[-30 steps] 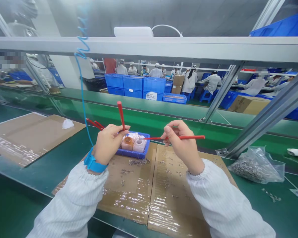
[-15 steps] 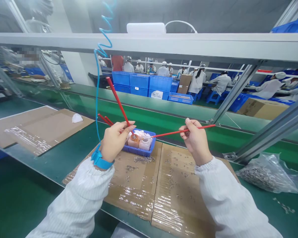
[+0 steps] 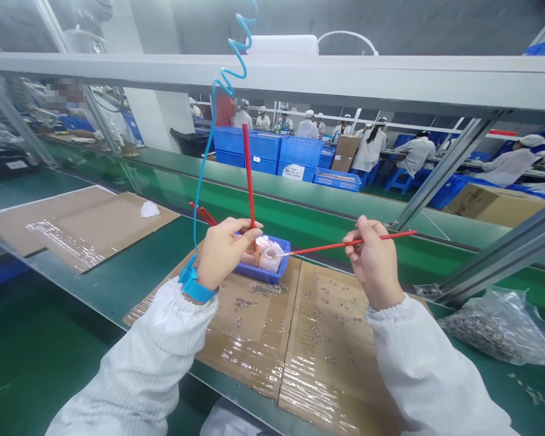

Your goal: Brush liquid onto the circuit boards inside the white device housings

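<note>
My left hand [image 3: 222, 253] is closed around a red-handled brush [image 3: 249, 175] that stands nearly upright, its lower end at an orange-tinted jar [image 3: 249, 258]. Off to the right, my right hand [image 3: 375, 263] pinches a second red-handled brush [image 3: 320, 247], held almost level. Its thin tip points left and reaches the mouth of a pale pinkish jar [image 3: 269, 262]; whether it touches is too small to tell. Both jars stand in a small blue tray [image 3: 272, 278] with crumpled whitish material behind them. More red handles [image 3: 204, 213] stick out behind my left hand.
Small metal parts [image 3: 267, 289] lie scattered over taped cardboard sheets [image 3: 249, 369]. A clear bag of metal parts [image 3: 485, 330] sits at right. More cardboard [image 3: 113, 227] with a white lump [image 3: 149, 209] lies left. A coiled blue cord [image 3: 204, 157] hangs by my left wrist. Co-workers sit far behind blue crates [image 3: 300, 151].
The brush in my left hand has swung from leaning left to nearly upright. My right hand still holds its brush at the pale jar. The whole view has shifted slightly.
</note>
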Demonstrator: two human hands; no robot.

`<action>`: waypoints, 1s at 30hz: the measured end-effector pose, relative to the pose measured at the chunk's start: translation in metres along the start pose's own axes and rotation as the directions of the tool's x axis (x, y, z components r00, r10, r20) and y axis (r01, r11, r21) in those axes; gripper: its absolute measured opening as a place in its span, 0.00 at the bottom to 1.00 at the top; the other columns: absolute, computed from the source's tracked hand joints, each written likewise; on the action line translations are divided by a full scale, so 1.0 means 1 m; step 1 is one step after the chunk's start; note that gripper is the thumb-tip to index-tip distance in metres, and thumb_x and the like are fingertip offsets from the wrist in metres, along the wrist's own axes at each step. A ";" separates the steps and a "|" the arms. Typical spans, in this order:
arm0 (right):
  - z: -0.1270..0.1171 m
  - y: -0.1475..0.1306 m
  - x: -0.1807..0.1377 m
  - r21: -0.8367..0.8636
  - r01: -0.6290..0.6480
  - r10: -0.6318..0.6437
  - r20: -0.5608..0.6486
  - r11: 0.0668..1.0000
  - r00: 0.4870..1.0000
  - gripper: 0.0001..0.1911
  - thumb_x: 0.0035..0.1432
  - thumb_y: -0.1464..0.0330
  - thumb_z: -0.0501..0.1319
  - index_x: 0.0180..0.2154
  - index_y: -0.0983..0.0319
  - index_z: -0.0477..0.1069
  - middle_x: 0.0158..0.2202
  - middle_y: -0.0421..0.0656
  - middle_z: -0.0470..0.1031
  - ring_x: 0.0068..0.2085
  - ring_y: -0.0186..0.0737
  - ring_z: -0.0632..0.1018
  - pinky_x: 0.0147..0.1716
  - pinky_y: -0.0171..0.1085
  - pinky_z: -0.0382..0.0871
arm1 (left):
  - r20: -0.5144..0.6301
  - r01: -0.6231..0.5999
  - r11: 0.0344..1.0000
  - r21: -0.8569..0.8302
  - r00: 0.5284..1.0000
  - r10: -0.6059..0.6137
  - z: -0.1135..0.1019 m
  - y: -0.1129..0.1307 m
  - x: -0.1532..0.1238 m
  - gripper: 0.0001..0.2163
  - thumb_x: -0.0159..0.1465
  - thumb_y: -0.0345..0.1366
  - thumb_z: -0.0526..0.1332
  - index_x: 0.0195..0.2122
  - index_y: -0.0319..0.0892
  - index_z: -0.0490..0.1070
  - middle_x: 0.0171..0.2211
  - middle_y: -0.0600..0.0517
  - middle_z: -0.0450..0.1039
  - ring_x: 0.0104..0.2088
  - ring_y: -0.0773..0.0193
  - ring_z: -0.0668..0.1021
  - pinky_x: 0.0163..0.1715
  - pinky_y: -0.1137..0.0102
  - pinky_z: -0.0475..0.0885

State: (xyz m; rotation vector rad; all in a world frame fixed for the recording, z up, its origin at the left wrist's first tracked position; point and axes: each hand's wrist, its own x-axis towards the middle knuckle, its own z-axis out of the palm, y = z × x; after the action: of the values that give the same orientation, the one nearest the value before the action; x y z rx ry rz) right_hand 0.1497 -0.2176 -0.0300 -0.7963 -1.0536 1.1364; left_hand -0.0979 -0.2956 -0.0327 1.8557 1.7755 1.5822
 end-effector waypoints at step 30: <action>0.127 0.048 0.012 -0.495 0.450 -0.069 0.612 0.743 0.788 0.20 0.62 0.51 0.52 0.29 0.60 0.62 0.21 0.35 0.67 0.24 0.33 0.70 0.27 0.32 0.59 | 0.177 -0.021 0.998 0.062 0.984 0.010 -0.028 0.000 0.007 0.15 0.60 0.50 0.60 0.28 0.46 0.79 0.51 0.49 0.72 0.56 0.53 0.67 0.55 0.59 0.62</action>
State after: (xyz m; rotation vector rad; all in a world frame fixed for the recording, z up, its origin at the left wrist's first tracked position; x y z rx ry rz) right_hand 0.0153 -0.1954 -0.0289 -0.7812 -2.0590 0.7579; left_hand -0.1196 -0.3048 -0.0167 1.9742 1.7566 1.3338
